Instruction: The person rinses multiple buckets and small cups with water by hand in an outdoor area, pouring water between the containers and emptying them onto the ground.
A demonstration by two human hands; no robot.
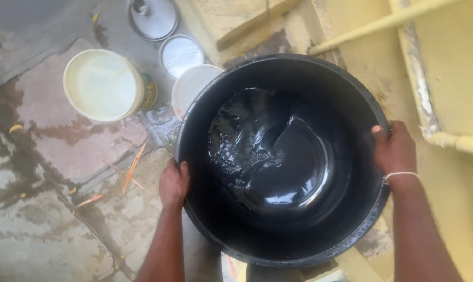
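Big black tub (pixel 283 156) sits mid-frame over wet concrete floor (pixel 43 209), w/ water (pixel 262 151) sloshing in its bottom, surface rippled on the left. Left hand (pixel 173 184) grips the tub's left rim, fingers curled over the edge. Right hand (pixel 395 150) clamps the right rim, thumb inside; thin white band on that wrist. Beyond the tub's upper left: 1 cream bucket (pixel 102 84), 2 smaller white containers touching each other, 1 metal lid (pixel 153 18). Yellow pipe (pixel 458 142) runs just right of the tub.
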